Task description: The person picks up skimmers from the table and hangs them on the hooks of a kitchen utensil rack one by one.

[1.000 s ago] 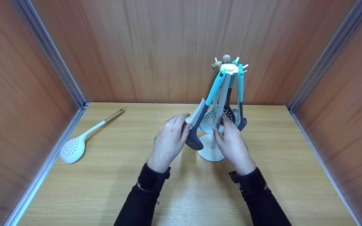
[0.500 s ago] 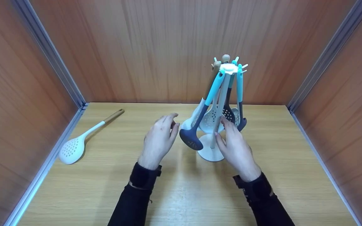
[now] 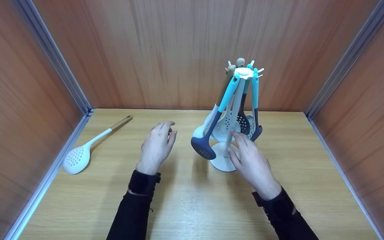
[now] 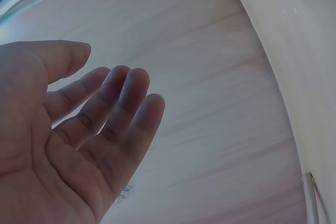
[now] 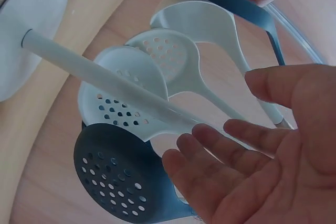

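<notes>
My left hand (image 3: 155, 146) hovers above the table left of the utensil stand, its fingers loosely bent; the left wrist view shows the palm (image 4: 58, 166) with nothing in it. Close to the white pole (image 3: 233, 115) of the stand is my right hand (image 3: 250, 163), fingers fairly straight; whether the fingertips touch the pole I cannot tell. From the stand's front left hangs a dark blue skimmer (image 3: 202, 146) with a turquoise handle. Behind it hang a white ladle (image 5: 194, 22), white skimmers (image 5: 163, 51) and a dark skimmer (image 5: 123, 174).
A white skimmer (image 3: 77, 159) with a wooden handle lies on the table (image 3: 185, 206) at the left. The stand's round white base (image 3: 221, 164) rests on the tabletop. Another dark utensil (image 3: 256, 131) hangs at the right. Wooden panels (image 3: 165, 53) enclose the back and sides.
My left hand has left the dark blue skimmer and moved left. The right hand has loosened from the pole and drawn slightly down and back. The skimmer hangs freely.
</notes>
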The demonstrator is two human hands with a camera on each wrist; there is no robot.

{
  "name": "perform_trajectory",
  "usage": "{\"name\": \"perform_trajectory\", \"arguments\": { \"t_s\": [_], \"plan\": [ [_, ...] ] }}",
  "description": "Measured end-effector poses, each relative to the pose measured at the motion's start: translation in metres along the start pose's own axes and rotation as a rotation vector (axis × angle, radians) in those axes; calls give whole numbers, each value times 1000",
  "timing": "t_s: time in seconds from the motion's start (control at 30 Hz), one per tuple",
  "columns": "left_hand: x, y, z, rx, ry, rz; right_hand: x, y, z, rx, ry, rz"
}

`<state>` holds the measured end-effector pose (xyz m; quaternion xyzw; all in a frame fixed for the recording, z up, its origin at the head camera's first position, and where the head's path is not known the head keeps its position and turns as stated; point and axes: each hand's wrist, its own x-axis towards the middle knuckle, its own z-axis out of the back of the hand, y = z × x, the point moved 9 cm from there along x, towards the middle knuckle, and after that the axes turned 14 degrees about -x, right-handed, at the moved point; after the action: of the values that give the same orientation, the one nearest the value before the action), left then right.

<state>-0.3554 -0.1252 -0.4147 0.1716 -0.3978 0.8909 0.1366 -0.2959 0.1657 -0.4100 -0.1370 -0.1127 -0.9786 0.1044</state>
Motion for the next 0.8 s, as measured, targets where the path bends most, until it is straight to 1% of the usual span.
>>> {"name": "perform_trajectory", "arguments": {
  "t_s": [0.1,0.23,0.33,0.43,0.53,0.63,0.73,0.8],
  "plan": [
    [1,9,2,6,-2,2,-4,4,1,-28,-15,49],
    [3,21,3,5,2,4,-11,12,3,-69,-66,149],
    [3,29,3,10,15,28,-16,17,4,-102,-94,205],
    [4,38,4,28,28,57,-19,18,4,-121,-75,221],
    [4,45,5,55,35,81,-22,19,1,-114,-22,217],
    [4,51,6,82,43,89,-26,21,-2,-111,27,226],
    [3,56,6,105,50,86,-31,25,-4,-130,36,266],
    [3,60,6,115,56,86,-34,28,-4,-150,22,302]
  ]
}}
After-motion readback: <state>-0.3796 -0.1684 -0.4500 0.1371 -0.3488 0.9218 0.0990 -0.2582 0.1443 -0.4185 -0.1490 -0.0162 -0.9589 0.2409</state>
